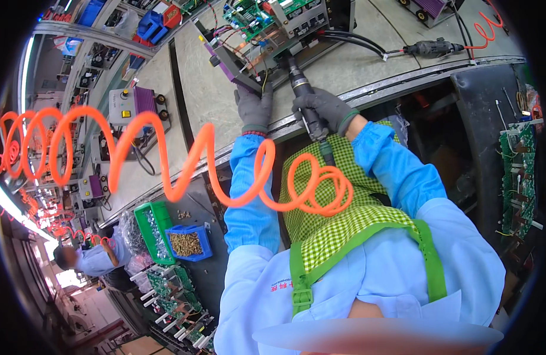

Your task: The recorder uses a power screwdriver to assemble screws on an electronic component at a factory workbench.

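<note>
My right hand [329, 108], in a grey glove, is wrapped round a black screwdriver-like power tool [297, 81]. The tool slants away from me, its far end against the lower part of an opened electronic unit [279, 35]; the very tip is hidden. A green fitting [326, 152] sits at its near end, by an orange coiled hose [205, 155]. My left hand [254, 111], gloved too, is closed on the near edge of the unit's purple-edged panel [227, 64]. Green circuit boards and thin wires show inside the unit.
Another black tool [432, 48] lies on the bench [376, 68] at the right. Purple-and-grey units [131, 106] stand to the left. Nearer me are a green bin [153, 231], a blue bin [186, 242] of brass-coloured parts and circuit boards [175, 296]. A co-worker [101, 260] is at far left.
</note>
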### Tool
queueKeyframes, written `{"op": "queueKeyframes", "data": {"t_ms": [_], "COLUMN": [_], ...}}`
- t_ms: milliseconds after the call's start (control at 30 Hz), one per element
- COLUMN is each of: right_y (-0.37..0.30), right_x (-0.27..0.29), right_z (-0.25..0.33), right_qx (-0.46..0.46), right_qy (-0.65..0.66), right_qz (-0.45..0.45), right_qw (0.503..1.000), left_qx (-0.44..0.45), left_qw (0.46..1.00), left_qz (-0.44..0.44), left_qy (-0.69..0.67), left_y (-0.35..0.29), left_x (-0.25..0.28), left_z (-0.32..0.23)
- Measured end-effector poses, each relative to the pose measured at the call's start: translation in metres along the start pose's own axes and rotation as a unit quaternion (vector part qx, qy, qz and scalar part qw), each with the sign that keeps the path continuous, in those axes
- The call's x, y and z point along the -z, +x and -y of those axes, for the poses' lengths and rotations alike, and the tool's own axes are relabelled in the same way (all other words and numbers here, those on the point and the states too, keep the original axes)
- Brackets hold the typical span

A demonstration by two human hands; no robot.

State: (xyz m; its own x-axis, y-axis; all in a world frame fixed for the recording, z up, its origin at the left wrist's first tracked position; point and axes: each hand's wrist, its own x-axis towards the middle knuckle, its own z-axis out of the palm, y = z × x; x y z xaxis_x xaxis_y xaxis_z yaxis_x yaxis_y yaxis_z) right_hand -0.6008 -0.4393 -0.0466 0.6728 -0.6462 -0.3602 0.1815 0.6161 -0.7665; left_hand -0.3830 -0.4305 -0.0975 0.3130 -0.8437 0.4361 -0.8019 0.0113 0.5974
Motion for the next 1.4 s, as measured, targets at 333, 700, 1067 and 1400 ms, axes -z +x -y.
{"op": "queueKeyframes", "data": {"t_ms": [333, 700, 1067, 1400], "right_y": [0.0, -0.001, -0.001, -0.011], "right_x": [0.001, -0.001, -0.001, 0.0], "right_z": [-0.002, -0.001, 0.004, -0.014], "right_qx": [0.005, 0.008, 0.001, 0.023], "right_qy": [-0.032, -0.035, -0.051, -0.016], "right_qz": [-0.007, -0.03, -0.013, -0.043], "right_qw": [0.999, 0.999, 0.999, 0.999], "left_qx": [0.033, 0.012, 0.022, 0.061], "left_qw": [0.999, 1.0, 0.999, 0.996], "left_qz": [0.025, 0.002, 0.023, 0.061], "left_qy": [0.023, 0.02, -0.009, -0.017], "left_y": [-0.002, 0.001, -0.003, 0.002], "left_x": [0.007, 0.004, 0.011, 0.014], "left_z": [-0.002, -0.008, -0.007, -0.015]}}
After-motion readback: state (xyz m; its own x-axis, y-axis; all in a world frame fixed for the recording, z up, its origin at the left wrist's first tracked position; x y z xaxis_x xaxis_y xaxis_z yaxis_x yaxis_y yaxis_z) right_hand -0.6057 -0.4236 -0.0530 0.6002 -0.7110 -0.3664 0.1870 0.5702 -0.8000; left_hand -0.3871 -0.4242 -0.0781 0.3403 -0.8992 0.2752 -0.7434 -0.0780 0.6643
